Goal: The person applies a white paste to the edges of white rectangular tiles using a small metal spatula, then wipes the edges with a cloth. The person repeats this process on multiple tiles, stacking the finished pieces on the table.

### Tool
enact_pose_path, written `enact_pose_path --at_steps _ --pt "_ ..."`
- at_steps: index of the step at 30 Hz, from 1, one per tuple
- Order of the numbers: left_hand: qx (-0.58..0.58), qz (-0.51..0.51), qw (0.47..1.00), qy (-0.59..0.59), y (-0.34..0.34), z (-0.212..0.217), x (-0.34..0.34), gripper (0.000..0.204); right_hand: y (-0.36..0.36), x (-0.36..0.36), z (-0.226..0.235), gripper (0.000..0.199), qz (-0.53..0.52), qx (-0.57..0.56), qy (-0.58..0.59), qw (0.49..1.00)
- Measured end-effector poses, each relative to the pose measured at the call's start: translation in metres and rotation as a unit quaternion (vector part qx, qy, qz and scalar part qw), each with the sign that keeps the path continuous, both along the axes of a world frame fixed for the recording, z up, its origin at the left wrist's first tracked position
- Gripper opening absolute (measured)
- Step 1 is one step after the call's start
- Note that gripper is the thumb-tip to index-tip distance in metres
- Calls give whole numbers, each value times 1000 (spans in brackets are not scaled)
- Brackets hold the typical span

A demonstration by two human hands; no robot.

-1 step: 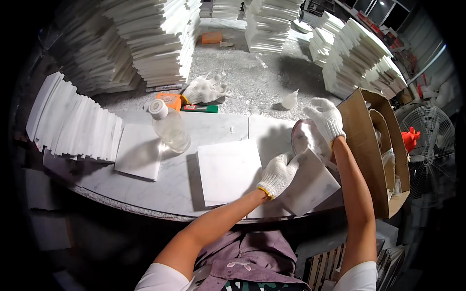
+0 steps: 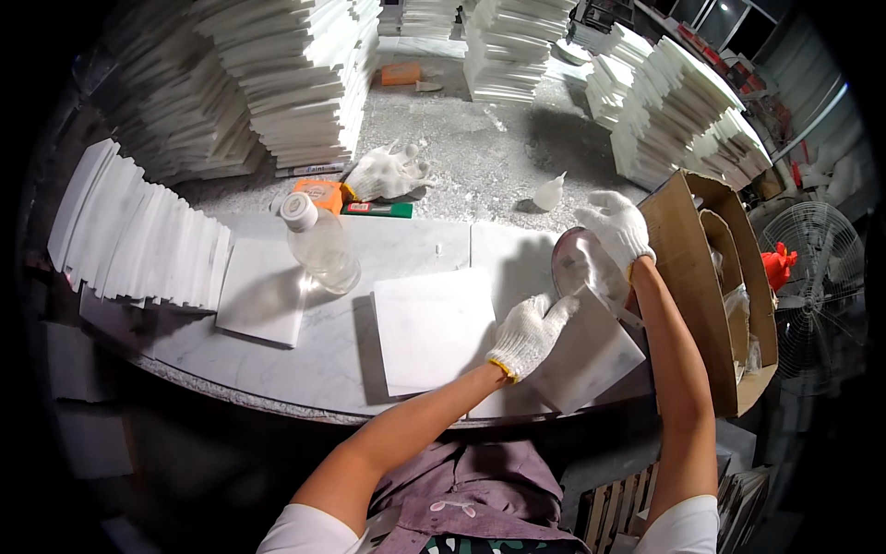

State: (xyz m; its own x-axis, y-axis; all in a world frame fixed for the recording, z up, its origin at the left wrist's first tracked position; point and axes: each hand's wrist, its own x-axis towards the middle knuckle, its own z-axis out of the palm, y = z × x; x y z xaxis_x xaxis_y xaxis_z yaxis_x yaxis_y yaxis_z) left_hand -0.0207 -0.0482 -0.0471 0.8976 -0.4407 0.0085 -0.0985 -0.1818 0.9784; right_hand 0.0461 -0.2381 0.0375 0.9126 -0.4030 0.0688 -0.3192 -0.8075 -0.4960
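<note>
Right, starting at the left: we have a row of white tiles (image 2: 138, 240) leaning on one another, then a flat tile (image 2: 254, 309) lying beside a capped clear bottle (image 2: 321, 251). Nothing has shifted there. Behind them, the orange box (image 2: 319, 194), the green box (image 2: 380, 210) and the spare glove (image 2: 386, 175) keep their places. Along the marble table (image 2: 401, 242) we come to a square white tile (image 2: 429, 332), untouched, with the left forearm passing close by.

And here's the action! Our left hand (image 2: 528, 340), gloved in white, seems to be pinching the upper left edge of the angled tile (image 2: 595, 355), which sits near the table's front edge, tipped toward us. Just beyond lies the dish (image 2: 564, 254) with something whitish in it. Our right hand (image 2: 616, 226) is over its far right side, fingers curled; whether that grip pinches anything, we can't tell.

So what's changed? Barely a thing: the whole view has slid by a hair, and both hands match the previous picture. We'd read that as a steady hold, the same step still in progress. Farther right, the cardboard box (image 2: 678, 268) and the fan (image 2: 817, 268) are where they were.
</note>
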Motion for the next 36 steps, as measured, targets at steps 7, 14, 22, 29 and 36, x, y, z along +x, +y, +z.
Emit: enact_pose_path --at_steps 7,14,22,29,36 --pt "-2 -36 999 26 9 10 1 48 -9 42 -33 58 54 -97 58 992" --pt "32 -43 997 60 14 21 1 47 -9 73 -54 43 56 -53 48 996" --pt "21 -32 999 37 10 5 -1 51 -17 63 -22 34 -2 142 -41 989" --pt "-151 8 985 79 6 -10 -6 40 2 -58 47 29 57 409 -217 884" --pt "-59 -44 989 131 1 -2 3 44 8 -234 20 61 14 489 -334 806"
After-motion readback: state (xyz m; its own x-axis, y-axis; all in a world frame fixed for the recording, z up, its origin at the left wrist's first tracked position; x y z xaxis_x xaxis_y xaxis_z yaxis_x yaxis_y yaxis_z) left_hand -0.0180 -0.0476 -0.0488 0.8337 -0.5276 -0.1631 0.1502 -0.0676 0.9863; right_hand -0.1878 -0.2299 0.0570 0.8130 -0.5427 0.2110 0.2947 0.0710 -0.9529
